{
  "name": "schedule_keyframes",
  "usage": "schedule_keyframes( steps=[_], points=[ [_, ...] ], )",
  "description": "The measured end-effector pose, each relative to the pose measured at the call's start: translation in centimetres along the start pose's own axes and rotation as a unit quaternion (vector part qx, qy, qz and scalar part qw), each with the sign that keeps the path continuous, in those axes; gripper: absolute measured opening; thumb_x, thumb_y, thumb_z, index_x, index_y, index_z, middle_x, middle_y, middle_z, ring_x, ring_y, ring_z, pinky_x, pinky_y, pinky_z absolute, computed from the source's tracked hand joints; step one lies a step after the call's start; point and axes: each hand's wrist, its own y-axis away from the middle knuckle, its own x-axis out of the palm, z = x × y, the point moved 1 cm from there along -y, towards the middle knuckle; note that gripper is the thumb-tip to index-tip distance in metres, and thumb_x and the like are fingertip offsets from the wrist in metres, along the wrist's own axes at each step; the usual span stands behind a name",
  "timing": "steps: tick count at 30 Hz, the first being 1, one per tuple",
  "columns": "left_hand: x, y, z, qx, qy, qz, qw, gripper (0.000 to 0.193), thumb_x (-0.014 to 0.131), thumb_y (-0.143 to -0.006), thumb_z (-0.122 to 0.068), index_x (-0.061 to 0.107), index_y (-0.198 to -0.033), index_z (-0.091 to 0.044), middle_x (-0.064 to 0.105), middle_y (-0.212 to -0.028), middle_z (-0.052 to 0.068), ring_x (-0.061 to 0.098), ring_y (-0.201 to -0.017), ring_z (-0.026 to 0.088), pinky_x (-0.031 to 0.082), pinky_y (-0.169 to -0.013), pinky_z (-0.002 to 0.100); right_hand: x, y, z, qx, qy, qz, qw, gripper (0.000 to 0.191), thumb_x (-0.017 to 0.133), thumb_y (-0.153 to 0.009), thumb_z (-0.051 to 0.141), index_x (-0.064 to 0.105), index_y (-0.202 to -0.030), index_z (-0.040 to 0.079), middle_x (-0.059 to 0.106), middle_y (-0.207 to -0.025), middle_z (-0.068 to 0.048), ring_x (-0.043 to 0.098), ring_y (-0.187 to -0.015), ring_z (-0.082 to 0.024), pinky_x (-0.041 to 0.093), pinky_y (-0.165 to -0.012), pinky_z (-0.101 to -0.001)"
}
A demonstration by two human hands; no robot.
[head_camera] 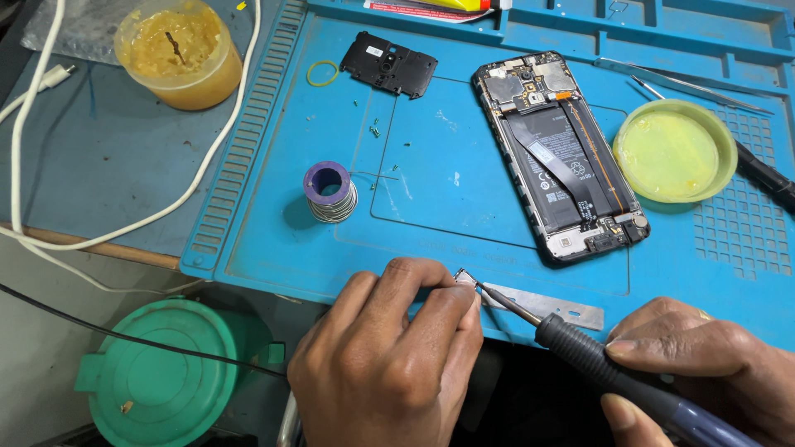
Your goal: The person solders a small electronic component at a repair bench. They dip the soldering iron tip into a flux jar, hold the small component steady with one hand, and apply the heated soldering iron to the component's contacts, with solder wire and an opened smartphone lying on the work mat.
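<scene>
I see the left hand [389, 352] at the near edge of the blue mat [273, 240], fingers pinched narrow around a small metal part [464, 278]; the part sits right at the fingertips, just over the mat's front edge. Right hand [704, 368] is wrapped shut around the dark handle of a soldering iron [580, 348], tip touching or nearly touching that small part — too small to tell which. A flat metal strip [551, 305] lies on the mat just beside the tip.

Progress, as I judge it: teardown is done. The phone [559, 157] lies face down mid-mat with its back off, battery and flex cable exposed. A black inner cover plate [387, 64] is off and set apart toward the far side, with loose screws [374, 130] scattered between it and the solder spool [330, 191]. Work on the small part looks in hand, not finished; reassembly has not begun, cover and screws still off.

Around: yellow flux tub [675, 151] right of the phone, tweezers [679, 81] behind it, an amber jar of paste [178, 54] far left on the desk [99, 157], a white cable [124, 228] curving across, a green lid [161, 372] below the desk edge.
</scene>
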Motion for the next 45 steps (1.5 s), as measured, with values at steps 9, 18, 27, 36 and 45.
schedule_keyframes(
  steps=[9, 18, 27, 36, 45],
  points=[
    [-0.01, 0.09, 0.19, 0.01, 0.0, 0.004, 1.0, 0.017, 0.085, -0.076, -0.014, 0.078, -0.091, -0.015, 0.069, -0.092, -0.004, 0.065, -0.072, 0.018, 0.052, -0.058, 0.034, -0.03, 0.03, -0.18, -0.016, -0.003, -0.002, 1.0, 0.031, 0.078, -0.078, 0.0, 0.062, -0.103, 0.004, 0.067, -0.077, -0.007, 0.07, -0.075, -0.017, 0.057, -0.073, -0.0337],
    [-0.11, 0.09, 0.32, 0.014, 0.001, 0.009, 1.0, 0.017, 0.085, -0.077, -0.015, 0.078, -0.092, -0.016, 0.069, -0.093, -0.005, 0.065, -0.072, 0.017, 0.052, -0.058, 0.033, -0.03, 0.62, -0.26, 0.02, -0.007, -0.028, 0.999, 0.029, 0.077, -0.08, 0.001, 0.061, -0.103, 0.004, 0.067, -0.079, -0.009, 0.07, -0.077, -0.018, 0.057, -0.073, -0.0339],
    [-0.07, 0.06, 0.4, 0.017, 0.008, 0.005, 1.0, 0.018, 0.085, -0.077, -0.014, 0.077, -0.092, -0.016, 0.069, -0.094, -0.004, 0.065, -0.072, 0.017, 0.053, -0.059, 0.033, 0.08, 0.66, -0.26, 0.024, -0.01, -0.042, 0.999, 0.028, 0.075, -0.08, 0.0, 0.06, -0.104, 0.004, 0.067, -0.081, -0.01, 0.07, -0.078, -0.019, 0.056, -0.074, -0.0342],
    [-0.01, 0.13, 0.46, 0.018, 0.005, 0.001, 1.0, 0.016, 0.085, -0.079, -0.015, 0.076, -0.092, -0.015, 0.069, -0.093, -0.004, 0.064, -0.071, 0.017, 0.053, -0.06, 0.033, -0.01, 0.68, -0.37, 0.025, -0.006, -0.046, 0.999, 0.028, 0.075, -0.081, -0.001, 0.06, -0.103, 0.004, 0.067, -0.08, -0.01, 0.069, -0.077, -0.019, 0.056, -0.072, -0.0338],
    [-0.18, 0.01, 0.23, 0.012, 0.001, 0.005, 1.0, 0.016, 0.083, -0.081, -0.014, 0.075, -0.095, -0.013, 0.069, -0.093, -0.003, 0.065, -0.073, 0.016, 0.054, -0.061, 0.033, 0.17, 0.78, -0.35, 0.025, -0.019, -0.053, 0.998, 0.028, 0.075, -0.08, -0.001, 0.06, -0.103, 0.003, 0.067, -0.082, -0.012, 0.069, -0.079, -0.02, 0.055, -0.074, -0.0346]
  ],
)
